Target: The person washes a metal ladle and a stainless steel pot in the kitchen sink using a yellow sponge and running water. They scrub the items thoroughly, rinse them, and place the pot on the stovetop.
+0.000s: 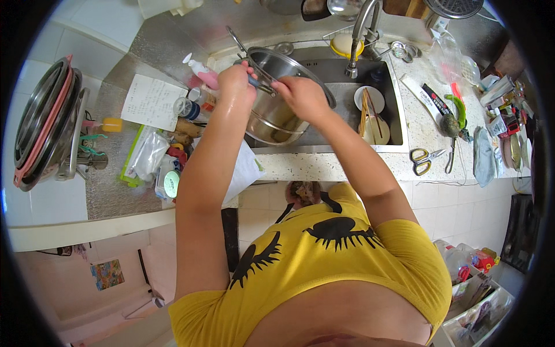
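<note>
A stainless steel pot leans tilted in the left part of the metal sink, its mouth turned away from me. My left hand is closed around a grey grip with a metal end beside the pot's wall. Whether this piece is fixed to the pot I cannot tell. The thumb and fingers of my right hand close on its metal end, in front of the pot's rim; the palm side is hidden. A metal loop handle sticks out past the pot's far left side.
Bowls with chopsticks lie in the sink, under a faucet. Scissors and a green pepper are on the right counter. Left are a pink-and-white bottle, a written sheet, jars and stacked basins.
</note>
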Demonstrator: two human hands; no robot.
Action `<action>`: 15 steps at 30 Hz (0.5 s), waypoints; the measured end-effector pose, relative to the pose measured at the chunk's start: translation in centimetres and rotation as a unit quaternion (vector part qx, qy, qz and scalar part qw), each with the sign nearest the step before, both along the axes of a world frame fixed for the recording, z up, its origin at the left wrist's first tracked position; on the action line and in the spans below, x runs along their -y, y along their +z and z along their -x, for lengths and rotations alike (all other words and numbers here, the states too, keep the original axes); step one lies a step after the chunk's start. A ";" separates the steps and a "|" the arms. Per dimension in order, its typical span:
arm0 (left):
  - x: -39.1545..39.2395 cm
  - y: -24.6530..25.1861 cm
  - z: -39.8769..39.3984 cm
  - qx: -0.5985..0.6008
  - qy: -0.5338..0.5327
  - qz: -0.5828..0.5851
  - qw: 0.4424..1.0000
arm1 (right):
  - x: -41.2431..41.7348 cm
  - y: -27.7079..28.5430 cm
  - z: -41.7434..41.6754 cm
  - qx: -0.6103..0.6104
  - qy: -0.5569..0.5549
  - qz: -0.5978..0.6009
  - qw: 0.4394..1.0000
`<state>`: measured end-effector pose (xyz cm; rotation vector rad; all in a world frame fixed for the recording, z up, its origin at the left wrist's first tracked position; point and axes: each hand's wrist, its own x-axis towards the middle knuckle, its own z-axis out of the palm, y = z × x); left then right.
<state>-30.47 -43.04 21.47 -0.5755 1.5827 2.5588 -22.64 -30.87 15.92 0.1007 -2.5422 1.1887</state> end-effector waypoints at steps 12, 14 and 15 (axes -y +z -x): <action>-1.5 3.2 0.0 0.002 -0.058 0.016 0.998 | -3.7 -2.8 -2.3 -0.220 0.034 -0.148 0.964; -0.2 3.3 1.2 0.005 -0.072 0.032 0.997 | -5.6 -3.7 -3.1 -0.239 0.085 -0.151 0.955; -0.4 3.2 1.3 -0.003 -0.089 0.045 0.995 | -6.4 -4.2 -2.9 -0.256 0.113 -0.139 0.950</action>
